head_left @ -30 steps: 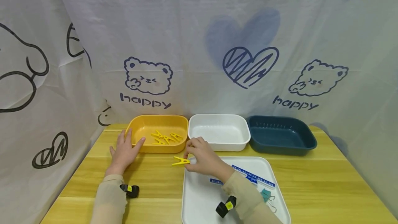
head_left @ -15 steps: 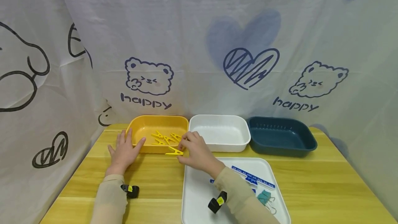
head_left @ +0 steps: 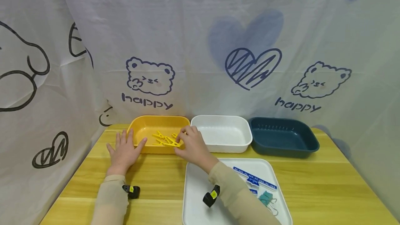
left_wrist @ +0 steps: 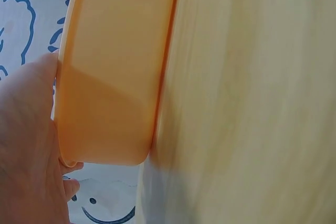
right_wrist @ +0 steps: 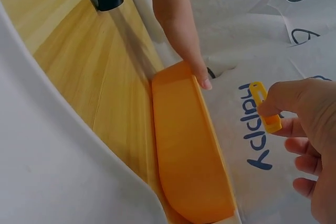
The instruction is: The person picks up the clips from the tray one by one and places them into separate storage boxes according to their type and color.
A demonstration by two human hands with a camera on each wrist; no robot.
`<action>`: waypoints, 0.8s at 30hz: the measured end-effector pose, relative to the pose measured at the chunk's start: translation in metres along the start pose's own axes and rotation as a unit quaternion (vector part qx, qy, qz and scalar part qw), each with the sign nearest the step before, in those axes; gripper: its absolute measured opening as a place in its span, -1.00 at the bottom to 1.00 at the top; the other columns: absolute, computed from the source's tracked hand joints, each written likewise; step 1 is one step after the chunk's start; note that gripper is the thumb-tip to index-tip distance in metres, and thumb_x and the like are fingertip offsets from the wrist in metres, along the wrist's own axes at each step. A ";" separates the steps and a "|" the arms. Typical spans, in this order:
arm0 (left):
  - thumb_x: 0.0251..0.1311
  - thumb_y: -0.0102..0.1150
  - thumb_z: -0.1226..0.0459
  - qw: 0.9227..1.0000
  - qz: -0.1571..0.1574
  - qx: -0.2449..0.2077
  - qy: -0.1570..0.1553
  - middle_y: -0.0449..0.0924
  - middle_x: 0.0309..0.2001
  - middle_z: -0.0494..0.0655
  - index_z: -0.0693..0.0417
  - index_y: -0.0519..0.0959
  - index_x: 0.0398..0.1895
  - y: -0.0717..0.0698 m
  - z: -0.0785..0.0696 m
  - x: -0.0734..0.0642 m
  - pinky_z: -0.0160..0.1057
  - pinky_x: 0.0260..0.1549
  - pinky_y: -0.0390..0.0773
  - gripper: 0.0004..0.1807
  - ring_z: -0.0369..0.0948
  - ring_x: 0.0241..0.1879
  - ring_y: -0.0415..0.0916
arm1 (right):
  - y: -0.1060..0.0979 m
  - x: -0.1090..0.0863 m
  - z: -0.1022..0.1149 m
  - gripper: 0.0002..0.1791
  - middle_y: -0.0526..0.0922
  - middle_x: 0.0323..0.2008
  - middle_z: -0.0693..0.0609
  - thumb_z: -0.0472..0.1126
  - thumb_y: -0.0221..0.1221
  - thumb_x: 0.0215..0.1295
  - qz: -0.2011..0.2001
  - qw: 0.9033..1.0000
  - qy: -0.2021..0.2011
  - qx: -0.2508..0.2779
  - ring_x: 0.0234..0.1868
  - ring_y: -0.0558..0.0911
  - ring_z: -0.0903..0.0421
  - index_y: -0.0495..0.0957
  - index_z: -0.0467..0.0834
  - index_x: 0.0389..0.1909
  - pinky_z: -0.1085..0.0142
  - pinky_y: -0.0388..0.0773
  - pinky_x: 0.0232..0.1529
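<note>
Over the right front part of the yellow bin [head_left: 147, 149], my right hand [head_left: 193, 147] pinches a yellow clothespin [right_wrist: 266, 109] between thumb and forefinger. Its other fingers are loosely bent in the right wrist view. More yellow clothespins [head_left: 158, 135] lie inside the bin, partly overlapped by the held one in the head view. At the bin's left front corner rests my left hand [head_left: 125, 152], its fingers spread and thumb along the near rim. The left wrist view shows the hand against the bin's rim [left_wrist: 62, 103], with two fingertips [left_wrist: 72, 187] showing past the corner.
A white bin [head_left: 220, 148] and a dark blue bin [head_left: 282, 151] stand right of the yellow one. Below the right forearm, a white tray [head_left: 197, 197] holds blue ruler-like clips [head_left: 262, 180] and a teal binder clip [head_left: 266, 198]. A printed cloth [head_left: 200, 89] hangs behind.
My right hand has carried the clothespin from above the tray's upper left corner up and leftward, over the yellow bin. The left hand has stayed at the bin's corner.
</note>
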State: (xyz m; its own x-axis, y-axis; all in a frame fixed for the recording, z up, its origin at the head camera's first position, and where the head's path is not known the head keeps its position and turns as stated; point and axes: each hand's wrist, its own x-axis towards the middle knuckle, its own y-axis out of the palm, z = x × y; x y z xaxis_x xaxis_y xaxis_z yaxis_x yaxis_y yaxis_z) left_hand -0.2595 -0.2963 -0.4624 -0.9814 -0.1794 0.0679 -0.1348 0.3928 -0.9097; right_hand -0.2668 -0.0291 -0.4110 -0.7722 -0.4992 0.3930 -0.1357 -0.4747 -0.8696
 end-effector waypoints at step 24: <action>0.28 -0.43 -0.42 1.000 0.011 0.000 0.001 -0.33 0.54 0.37 0.13 -0.24 0.57 0.000 0.002 0.003 0.55 0.23 -0.55 0.06 0.32 0.51 -0.46 | 0.025 0.041 -0.003 -0.76 0.50 -0.07 0.03 0.03 0.33 0.14 -0.019 0.998 0.016 -0.050 0.05 0.38 0.05 0.61 -0.06 -0.35 0.20 0.38 0.13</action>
State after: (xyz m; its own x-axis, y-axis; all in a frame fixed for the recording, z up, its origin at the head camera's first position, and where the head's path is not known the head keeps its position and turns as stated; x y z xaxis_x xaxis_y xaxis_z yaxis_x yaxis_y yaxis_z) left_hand -0.2623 -0.2987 -0.4627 -0.9845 -0.1682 0.0495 -0.1134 0.3958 -0.9113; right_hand -0.3035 -0.0589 -0.4179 -0.7843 -0.4578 0.4186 -0.2261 -0.4173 -0.8802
